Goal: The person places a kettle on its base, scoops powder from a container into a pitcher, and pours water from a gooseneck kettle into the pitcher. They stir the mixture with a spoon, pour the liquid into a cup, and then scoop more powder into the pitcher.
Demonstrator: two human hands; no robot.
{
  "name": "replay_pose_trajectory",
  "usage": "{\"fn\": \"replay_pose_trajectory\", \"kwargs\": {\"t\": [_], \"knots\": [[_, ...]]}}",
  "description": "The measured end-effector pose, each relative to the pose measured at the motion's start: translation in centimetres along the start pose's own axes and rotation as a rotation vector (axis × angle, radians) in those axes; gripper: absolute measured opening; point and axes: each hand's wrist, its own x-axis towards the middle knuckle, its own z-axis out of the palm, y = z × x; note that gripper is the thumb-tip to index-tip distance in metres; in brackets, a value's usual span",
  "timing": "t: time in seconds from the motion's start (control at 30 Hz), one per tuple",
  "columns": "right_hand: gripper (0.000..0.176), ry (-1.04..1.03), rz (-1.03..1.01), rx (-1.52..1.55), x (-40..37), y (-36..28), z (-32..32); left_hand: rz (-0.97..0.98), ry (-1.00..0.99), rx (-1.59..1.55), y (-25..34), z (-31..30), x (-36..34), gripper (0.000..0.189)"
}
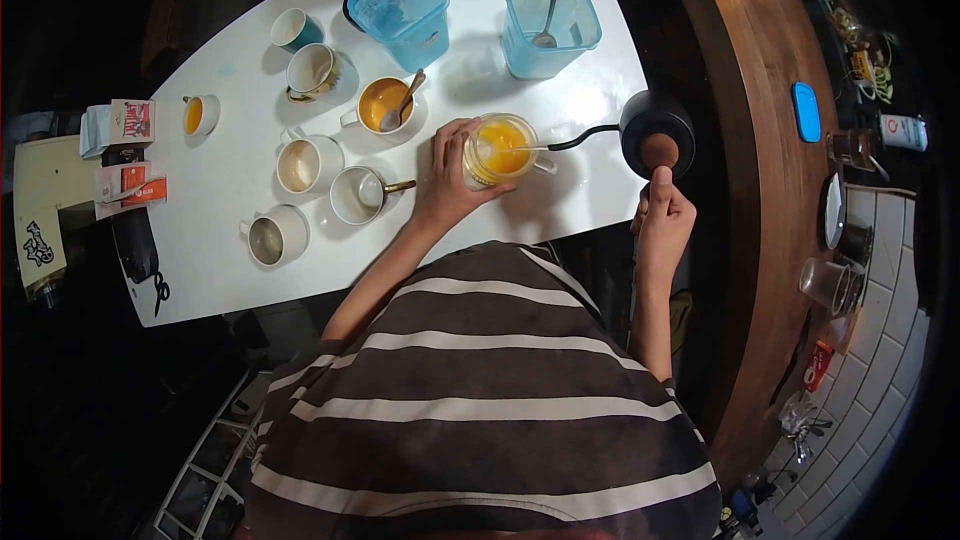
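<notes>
My left hand (450, 175) is wrapped round the left side of a glass cup (487, 176) with yellow-orange liquid (505, 145) in it. In my right hand (662, 215) is the handle of a black gooseneck kettle (655, 125); its thin spout reaches left over the cup, and a fine stream shows at its tip. Left of the cup stands a mug with an orange inside (385, 105), a spoon (407, 100) leaning in it. A mug (356, 196) with a brown-handled spoon sits below that one.
More mugs (308, 162) stand to the left on the white table (220, 265). Two blue tubs (405, 25) (530, 55) are at the back, the right one holding a spoon. Packets (130, 122) lie at the left edge. A wooden counter (770, 200) runs along the right.
</notes>
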Motion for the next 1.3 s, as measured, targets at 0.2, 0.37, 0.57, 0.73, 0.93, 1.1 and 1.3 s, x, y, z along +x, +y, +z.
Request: {"fn": "replay_pose_trajectory", "kwargs": {"t": [0.2, 0.37, 0.57, 0.73, 0.93, 1.1, 1.3], "knots": [[0.059, -0.009, -0.01, -0.002, 0.0, 0.0, -0.3, -0.018, -0.047, -0.025, 0.1, 0.0, 0.1, 0.098], [0.058, 0.002, -0.034, -0.011, 0.1, 0.3, -0.2, -0.009, -0.047, -0.038, 0.1, -0.1, 0.1, 0.096], [0.058, -0.007, -0.019, -0.018, 0.1, 0.2, -0.3, -0.007, -0.064, -0.038, -0.2, -0.1, 0.2, 0.1], [0.058, 0.013, -0.05, -0.031, 0.1, 0.3, -0.4, -0.062, -0.125, -0.059, -0.6, 0.1, 0.0, 0.105], [0.059, 0.015, -0.067, -0.056, 0.1, 0.4, -0.7, 0.013, -0.101, -0.009, -0.4, -0.5, -0.5, 0.091], [0.059, 0.027, -0.07, -0.085, 0.0, 0.7, -0.7, 0.05, -0.114, -0.021, -0.9, -0.8, -1.3, 0.086], [0.059, 0.031, -0.073, -0.085, -0.1, 0.7, -0.5, -0.085, -0.14, -0.111, 0.5, -1.2, -1.5, 0.085]]}}
